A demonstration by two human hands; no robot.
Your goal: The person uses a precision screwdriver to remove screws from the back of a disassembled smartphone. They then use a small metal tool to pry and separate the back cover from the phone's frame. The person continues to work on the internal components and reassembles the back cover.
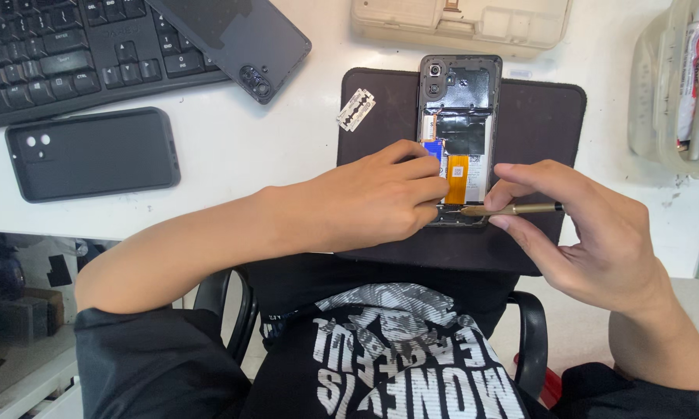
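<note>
Hands meet over an opened smartphone (459, 116) that lies face down, its back cover off, on a dark work mat (535, 116) on the white counter (248, 147). Inside the phone, a black shield covers the upper part, and an orange flex cable (457, 178) and a blue tab (433, 147) run down over the battery area.

The left hand (372, 202) rests on the lower left of the phone, fingers curled and pressed against its edge and the blue tab, steadying it. The right hand (590, 233) pinches a slim brass-coloured tool with a dark end (512, 209) between thumb and forefinger; the tool lies almost level, its tip touching the phone's lower edge just under the orange cable, close to the left fingertips.

A razor blade (356, 109) lies at the mat's upper left corner, partly on the counter. Further left, a dark phone back cover (237, 39) with camera holes leans on the corner of a black keyboard (78, 54). Below the keyboard lies a dark grey phone case (93, 154), well apart from the mat. A beige plastic tray (462, 22) sits beyond the mat at the far edge, and a clear container holding tubes and tools (679, 85) stands at the right.

The person sits in a black chair, wearing a dark printed shirt.
</note>
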